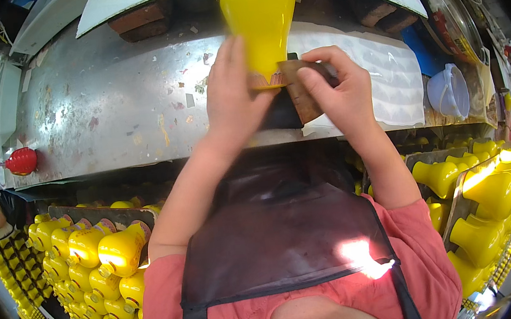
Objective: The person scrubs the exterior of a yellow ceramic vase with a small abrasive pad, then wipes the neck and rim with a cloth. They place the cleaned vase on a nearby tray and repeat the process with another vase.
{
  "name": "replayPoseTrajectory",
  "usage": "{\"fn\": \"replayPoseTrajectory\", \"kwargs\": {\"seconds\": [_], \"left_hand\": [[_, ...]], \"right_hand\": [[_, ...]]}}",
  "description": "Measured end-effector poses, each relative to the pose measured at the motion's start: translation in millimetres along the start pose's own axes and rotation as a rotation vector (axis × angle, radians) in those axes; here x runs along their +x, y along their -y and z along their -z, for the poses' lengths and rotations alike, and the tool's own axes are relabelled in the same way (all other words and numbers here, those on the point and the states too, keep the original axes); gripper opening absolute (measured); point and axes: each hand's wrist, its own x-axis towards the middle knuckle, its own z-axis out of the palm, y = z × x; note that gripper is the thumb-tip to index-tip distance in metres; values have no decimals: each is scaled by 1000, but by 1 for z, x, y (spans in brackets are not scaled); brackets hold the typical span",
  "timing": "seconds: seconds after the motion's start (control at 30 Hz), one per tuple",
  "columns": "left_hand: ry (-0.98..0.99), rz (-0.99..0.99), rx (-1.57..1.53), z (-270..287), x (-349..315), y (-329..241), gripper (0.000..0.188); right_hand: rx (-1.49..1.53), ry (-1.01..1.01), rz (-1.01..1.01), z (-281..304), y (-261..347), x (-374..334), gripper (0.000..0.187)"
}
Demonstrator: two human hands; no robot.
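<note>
Item one, I log the metal worktable [105, 113], scuffed and flecked, spanning the view. Item two, racks of yellow vases [100, 259] at my lower left, more at lower right. Item three, the yellow vase [259, 17] over the table, long axis running away from me, base nearest. My left hand [237, 95] clamps its base from the left; my right hand [338, 87] pinches a brown pad [299, 91] against that base's right edge.

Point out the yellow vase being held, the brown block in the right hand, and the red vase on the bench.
yellow vase [260, 20]: head view, on its wide body.
brown block [299, 91]: head view, on its flat face.
red vase [21, 161]: head view, on its round body.
</note>
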Motion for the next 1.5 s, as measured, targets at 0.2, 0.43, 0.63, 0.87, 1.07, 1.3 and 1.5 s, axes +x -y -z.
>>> {"fn": "replayPoseTrajectory", "kwargs": {"seconds": [0.2,0.43,0.63,0.87,1.07,1.3,1.5], "left_hand": [[84,19,-77,8,7,-1,85],[-15,-17,-8,2,3,0,87],[82,45,-100,10,9,-5,85],[19,-10,-57,2,2,4,93],[40,55,-45,-2,2,5,93],[19,12,-142,-3,4,13,96],[112,166,-473,3,3,19,94]], "right_hand": [[-189,50,-63,-3,-1,6,20],[-65,-9,73,-3,1,-5,20],[-155,87,-55,3,-5,6,21],[-311,127,358,6,5,16,23],[-312,81,675,3,20,46,22],[-470,172,721,0,35,58,20],[-447,-3,538,6,31,60,15]]}}
